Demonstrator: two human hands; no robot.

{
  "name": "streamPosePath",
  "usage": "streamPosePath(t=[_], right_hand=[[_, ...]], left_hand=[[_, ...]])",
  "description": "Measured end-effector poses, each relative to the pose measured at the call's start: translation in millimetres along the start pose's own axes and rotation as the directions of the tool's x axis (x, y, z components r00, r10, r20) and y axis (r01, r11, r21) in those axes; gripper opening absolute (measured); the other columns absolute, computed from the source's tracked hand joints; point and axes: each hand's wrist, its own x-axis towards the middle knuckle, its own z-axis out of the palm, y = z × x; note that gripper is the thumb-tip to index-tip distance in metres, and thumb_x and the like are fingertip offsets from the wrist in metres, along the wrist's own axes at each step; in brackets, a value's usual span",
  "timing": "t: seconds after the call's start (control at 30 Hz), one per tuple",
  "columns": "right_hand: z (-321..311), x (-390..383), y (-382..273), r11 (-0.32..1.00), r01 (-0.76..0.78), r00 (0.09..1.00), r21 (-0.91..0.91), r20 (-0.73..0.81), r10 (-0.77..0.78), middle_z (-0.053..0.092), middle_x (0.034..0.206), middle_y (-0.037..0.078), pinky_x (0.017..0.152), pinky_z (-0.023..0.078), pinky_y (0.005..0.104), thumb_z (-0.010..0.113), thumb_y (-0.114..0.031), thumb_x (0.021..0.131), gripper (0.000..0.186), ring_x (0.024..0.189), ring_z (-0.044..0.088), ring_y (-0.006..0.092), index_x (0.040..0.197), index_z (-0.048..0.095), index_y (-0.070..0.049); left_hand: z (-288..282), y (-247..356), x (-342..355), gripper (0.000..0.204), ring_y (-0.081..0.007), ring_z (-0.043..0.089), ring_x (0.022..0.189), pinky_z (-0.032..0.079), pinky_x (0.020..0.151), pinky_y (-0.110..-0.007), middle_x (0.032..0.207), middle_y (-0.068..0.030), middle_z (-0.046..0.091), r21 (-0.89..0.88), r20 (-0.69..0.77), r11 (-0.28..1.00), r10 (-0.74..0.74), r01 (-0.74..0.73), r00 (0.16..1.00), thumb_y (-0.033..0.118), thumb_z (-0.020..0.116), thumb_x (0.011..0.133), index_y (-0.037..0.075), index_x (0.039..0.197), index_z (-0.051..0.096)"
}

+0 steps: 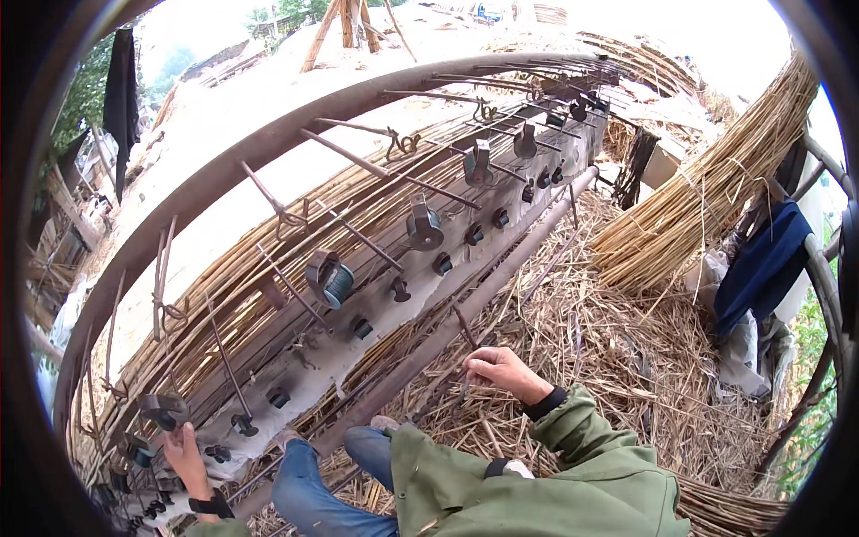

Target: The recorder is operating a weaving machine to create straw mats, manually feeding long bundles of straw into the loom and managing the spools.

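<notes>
My left hand point(186, 456), at the lower left, has its fingers closed on a dark metal spool holder point(163, 408) beside another spool point(139, 447). My right hand point(501, 374) is closed in a pinch over the straw right of the frame's lower pipe point(385, 398); what its fingertips hold is too small to make out. A long metal frame point(210, 170) with rods, hooks and several spools of blue-green line point(333, 283) runs diagonally before me. Reeds point(246, 255) lie along it above a pale, stained strip point(394, 309).
A tall reed bundle point(707, 183) leans at the right beside dark blue cloth point(761, 264) and curved poles point(830, 318). Loose straw point(564, 331) covers the ground. Dark cloth point(121, 98) hangs at the upper left. A pole tripod point(347, 27) stands behind. My knees are near the frame.
</notes>
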Motion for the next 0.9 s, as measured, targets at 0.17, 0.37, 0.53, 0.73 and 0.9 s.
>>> streamPosePath(t=[0.17, 0.37, 0.53, 0.73, 0.9], right_hand=[[-10.2, -12.2, -38.3, 0.991, 0.082, 0.997, -0.105, 0.018, -0.08, 0.06, 0.078, 0.002, 0.064, 0.045, 0.0228, 0.054, -0.013, 0.089, 0.017, 0.07, 0.053, 0.0074, 0.095, 0.06, 0.002], [-13.2, 6.9, -141.4, 0.764, 0.484, 0.853, -0.427, 0.037, -0.52, 0.056, 0.071, 0.0, 0.059, 0.041, 0.0215, 0.06, -0.011, 0.086, 0.013, 0.066, 0.046, 0.0054, 0.094, 0.061, 0.0], [-5.2, 56.6, -219.4, 0.578, 0.543, 0.754, -0.609, 0.052, -0.655, 0.058, 0.069, 0.003, 0.058, 0.043, 0.0241, 0.061, -0.014, 0.085, 0.014, 0.064, 0.052, 0.0084, 0.092, 0.062, -0.002], [16.7, 180.0, -276.5, 0.171, 0.387, 0.709, -0.906, 0.173, -0.684, 0.064, 0.087, 0.015, 0.076, 0.047, 0.0386, 0.059, -0.018, 0.08, 0.023, 0.085, 0.061, 0.0301, 0.098, 0.062, -0.004], [38.2, 309.5, -296.6, -0.161, 0.197, 0.781, -0.967, 0.254, -0.57, 0.058, 0.106, 0.016, 0.086, 0.044, 0.0402, 0.057, -0.01, 0.078, 0.033, 0.1, 0.055, 0.0325, 0.11, 0.056, -0.006]], left_hand=[[8.0, 6.8, -78.5, 0.041, -0.0125, 0.051, 0.088, 0.041, 0.075, -0.024, 0.099, -0.0081, 0.054, -0.093, -0.117, 0.977, -0.204, 0.194, 0.972, 0.016, 0.058, 0.087, -0.002, 0.121, 0.043], [12.7, 9.7, -83.7, 0.052, -0.0148, 0.048, 0.092, 0.039, 0.082, -0.026, 0.114, -0.0118, 0.045, -0.12, -0.118, 0.978, -0.183, 0.169, 0.976, 0.016, 0.056, 0.087, 0.0, 0.13, 0.033], [19.3, 11.2, -51.1, 0.056, -0.0184, 0.046, 0.103, 0.036, 0.091, -0.03, 0.124, -0.0166, 0.042, -0.02, -0.125, 0.992, -0.129, 0.128, 0.984, 0.018, 0.056, 0.087, 0.002, 0.134, 0.029], [30.6, 18.0, -14.2, 0.062, -0.0126, 0.054, 0.076, 0.044, 0.066, -0.023, 0.102, -0.0086, 0.052, -0.186, 0.084, 0.953, -0.227, 0.239, 0.97, 0.022, 0.056, 0.088, 0.002, 0.137, 0.024], [43.1, 23.5, -7.6, 0.065, -0.0086, 0.052, 0.061, 0.044, 0.054, -0.022, 0.085, -0.0053, 0.054, -0.18, 0.001, 0.953, -0.247, 0.243, 0.969, 0.006, 0.055, 0.084, 0.004, 0.139, 0.021]])
